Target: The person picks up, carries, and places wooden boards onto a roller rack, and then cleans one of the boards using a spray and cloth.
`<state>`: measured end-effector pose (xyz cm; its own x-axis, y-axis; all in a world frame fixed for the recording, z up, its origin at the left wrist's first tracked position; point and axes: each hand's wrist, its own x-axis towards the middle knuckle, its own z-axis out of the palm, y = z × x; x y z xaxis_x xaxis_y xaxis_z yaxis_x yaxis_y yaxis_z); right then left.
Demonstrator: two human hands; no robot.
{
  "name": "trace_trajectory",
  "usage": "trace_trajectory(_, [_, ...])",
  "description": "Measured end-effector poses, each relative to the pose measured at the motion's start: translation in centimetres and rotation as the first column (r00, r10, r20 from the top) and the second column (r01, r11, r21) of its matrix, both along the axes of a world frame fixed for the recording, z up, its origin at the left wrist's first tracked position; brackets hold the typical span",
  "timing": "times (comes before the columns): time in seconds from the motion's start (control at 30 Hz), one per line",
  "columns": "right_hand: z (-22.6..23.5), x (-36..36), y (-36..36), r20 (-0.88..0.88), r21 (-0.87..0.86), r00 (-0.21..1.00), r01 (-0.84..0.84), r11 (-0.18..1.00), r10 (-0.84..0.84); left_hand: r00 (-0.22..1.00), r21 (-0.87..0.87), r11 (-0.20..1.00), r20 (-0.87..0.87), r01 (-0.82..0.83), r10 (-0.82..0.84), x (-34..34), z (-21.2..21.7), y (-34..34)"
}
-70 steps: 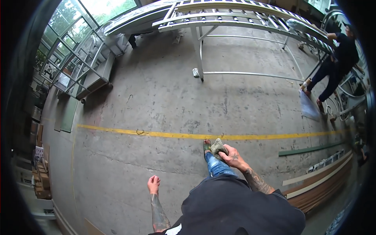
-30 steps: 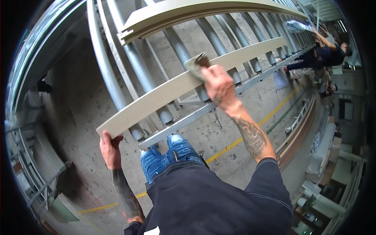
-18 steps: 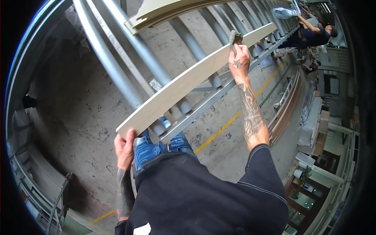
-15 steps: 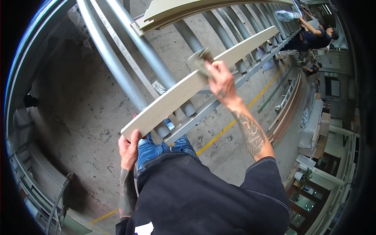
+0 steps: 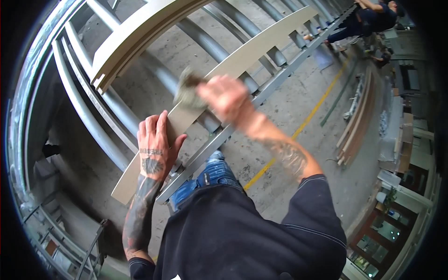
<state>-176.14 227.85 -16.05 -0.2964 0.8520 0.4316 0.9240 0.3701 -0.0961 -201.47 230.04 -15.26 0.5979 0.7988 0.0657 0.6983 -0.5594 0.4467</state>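
A long, pale cream board (image 5: 242, 58) lies slanting across a row of metal rollers, its near end at the lower left. My left hand (image 5: 154, 147) rests flat on top of this board close to that end, fingers stretched out and thumb apart. Farther along, my right hand (image 5: 226, 100) is closed on a crumpled grey-green cloth (image 5: 189, 88) and presses it against the board's face. Motion blurs the right hand and the cloth, so the single fingers are hard to make out.
Stacked cream boards (image 5: 140, 35) lie on the rollers (image 5: 203, 39) beyond my hands. A metal side rail (image 5: 280, 79) runs along the near side. At the upper right stands a co-worker (image 5: 371, 18). Long strips (image 5: 359, 123) lie on the floor to the right, past a yellow line (image 5: 298, 133).
My left hand has gone from gripping the board's near end to lying flat on top. The right hand has brought the cloth down and left along the board, closer to my left hand.
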Motion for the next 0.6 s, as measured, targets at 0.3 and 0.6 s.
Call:
trace_trajectory(0.3, [-2.8, 5.7, 1.0, -0.196, 0.003, 0.980, 0.022, 1.000, -0.021, 0.994, 0.125, 0.988, -0.056, -0.085, 0.092, 2.4, -0.3, -0.1])
trace_trajectory(0.6, [-1.8, 10.1, 2.3, -0.129, -0.022, 0.989, -0.072, 0.997, 0.068, 0.993, 0.145, 0.985, -0.051, -0.098, 0.107, 3.6, -0.5, 0.4])
